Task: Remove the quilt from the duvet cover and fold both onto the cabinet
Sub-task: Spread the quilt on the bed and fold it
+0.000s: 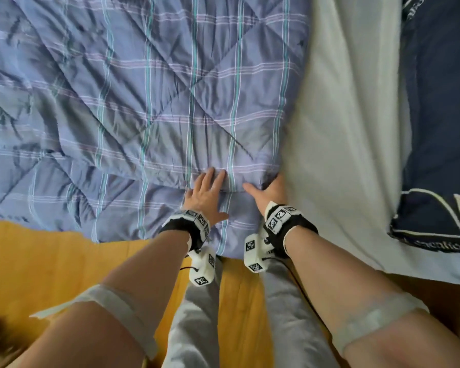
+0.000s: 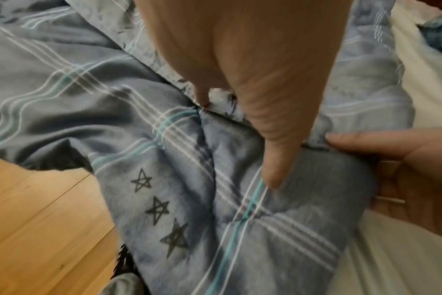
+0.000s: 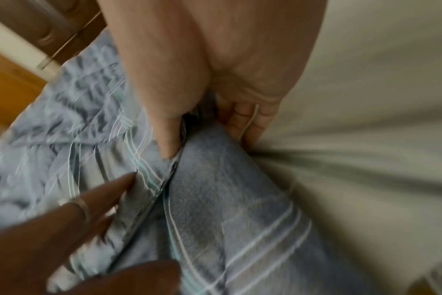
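Wooden flooring [image 1: 51, 264] is showing below a bed where the plaid duvet cover [image 1: 133, 96] is being spread, stretching far and left from both hands, its long axis running left to right. The left hand [image 1: 206, 197] is being pressed flat on it, fingers straight. The right hand [image 1: 270, 191], nearer the cover's right edge beside the white sheet [image 1: 340, 128], is being curled round that edge. The cabinet is not being shown.

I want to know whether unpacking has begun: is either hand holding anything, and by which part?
The right hand grips the plaid duvet cover at its near corner edge beside the white sheet. The left hand rests flat on the cover, holding nothing.
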`<state>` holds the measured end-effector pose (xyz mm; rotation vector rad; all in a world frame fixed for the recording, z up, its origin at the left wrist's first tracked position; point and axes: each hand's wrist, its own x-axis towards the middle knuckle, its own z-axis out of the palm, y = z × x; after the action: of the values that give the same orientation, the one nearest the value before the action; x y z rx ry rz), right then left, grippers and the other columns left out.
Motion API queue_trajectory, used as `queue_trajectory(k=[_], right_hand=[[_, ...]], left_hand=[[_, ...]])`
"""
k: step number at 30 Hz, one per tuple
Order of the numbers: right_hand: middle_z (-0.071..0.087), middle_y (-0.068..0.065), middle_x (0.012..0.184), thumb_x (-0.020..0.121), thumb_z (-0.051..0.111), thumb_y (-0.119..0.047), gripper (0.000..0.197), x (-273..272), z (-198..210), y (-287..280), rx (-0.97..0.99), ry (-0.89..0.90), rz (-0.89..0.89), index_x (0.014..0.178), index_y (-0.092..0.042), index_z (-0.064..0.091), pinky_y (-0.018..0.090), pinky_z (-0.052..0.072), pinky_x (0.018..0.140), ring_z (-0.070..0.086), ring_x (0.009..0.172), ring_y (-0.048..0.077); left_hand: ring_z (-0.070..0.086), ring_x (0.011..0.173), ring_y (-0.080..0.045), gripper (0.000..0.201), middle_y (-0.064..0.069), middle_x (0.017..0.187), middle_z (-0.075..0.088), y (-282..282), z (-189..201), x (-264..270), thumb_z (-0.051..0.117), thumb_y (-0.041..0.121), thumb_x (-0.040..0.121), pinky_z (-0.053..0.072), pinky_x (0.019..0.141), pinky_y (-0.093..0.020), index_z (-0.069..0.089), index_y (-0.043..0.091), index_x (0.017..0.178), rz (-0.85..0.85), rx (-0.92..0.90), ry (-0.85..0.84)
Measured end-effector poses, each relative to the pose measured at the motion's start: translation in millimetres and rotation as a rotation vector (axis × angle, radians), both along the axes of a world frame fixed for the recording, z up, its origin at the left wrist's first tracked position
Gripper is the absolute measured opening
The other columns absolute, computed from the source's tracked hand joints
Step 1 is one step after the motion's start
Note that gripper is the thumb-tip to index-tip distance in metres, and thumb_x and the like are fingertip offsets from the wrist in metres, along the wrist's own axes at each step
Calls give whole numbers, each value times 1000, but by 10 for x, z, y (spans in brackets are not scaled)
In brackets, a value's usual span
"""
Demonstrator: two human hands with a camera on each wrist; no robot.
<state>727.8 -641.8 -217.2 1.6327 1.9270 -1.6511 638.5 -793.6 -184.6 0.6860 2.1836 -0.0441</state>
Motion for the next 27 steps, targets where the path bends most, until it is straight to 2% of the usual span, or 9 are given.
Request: queue_trajectory(k=[3,6,8,11,14,18,21,23,27], right_hand=[[67,3,109,71,86,-28,68,60,76,-61,-11,50,-56,125,-13,49,32,52,92,66,96,19],[67,-7,103,70,83,-16,93,90,142,-45,17,144,-92,146,-26,30,31,55,86,68,86,12],[65,-4,115,71,73,-6,102,110,161,-55,119,149,-5,150,-40,20,35,54,88,67,94,19],[52,8,134,75,67,0,91,121,242,-102,352,53,145,151,-34,29,40,45,100,50,121,28],[55,6,134,78,74,-11,62,145,314,-216,494,-75,163,135,-24,56,40,45,96,46,125,28],[71,4,106,86,70,-26,15,101,588,-351,582,-262,216,100,-25,76,29,41,66,63,98,30],[72,9,99,90,67,-25,13,151,768,-517,545,-310,265,98,-25,77,33,47,66,64,95,33],[72,10,102,90,64,-22,17,219,853,-695,514,-348,283,101,-25,76,34,50,70,65,97,34],[71,11,104,91,58,-21,22,532,910,-1081,425,-472,431,103,-21,76,34,51,75,66,98,33]], left_hand=[[11,148,-26,109,0,161,7,-11,10,29,77,49,75,24,116,-52,3,33,154,-10,58,143],[28,140,-27,75,-1,152,29,14,-17,-132,66,36,86,29,113,-51,27,31,149,-9,93,322],[43,130,-27,46,-2,138,50,56,-13,-274,51,21,94,33,110,-49,45,27,138,-45,74,396],[57,113,-27,28,-3,117,64,141,136,-492,43,16,98,38,104,-45,53,20,125,-160,24,370],[63,98,-25,24,-3,107,65,86,321,-584,47,12,97,39,103,-43,51,18,119,-247,53,296],[63,102,-25,19,-1,109,62,-177,565,-733,45,26,103,39,103,-45,51,18,119,-368,31,189],[60,110,-27,30,-4,122,59,-357,783,-739,40,32,104,47,92,-42,50,20,129,-536,-37,113],[55,119,-26,39,-3,130,55,-466,909,-648,34,33,102,48,93,-41,48,22,137,-666,-92,66],[55,120,-26,38,-2,131,56,-819,1079,-428,35,37,103,49,96,-41,52,22,133,-713,-165,38]])
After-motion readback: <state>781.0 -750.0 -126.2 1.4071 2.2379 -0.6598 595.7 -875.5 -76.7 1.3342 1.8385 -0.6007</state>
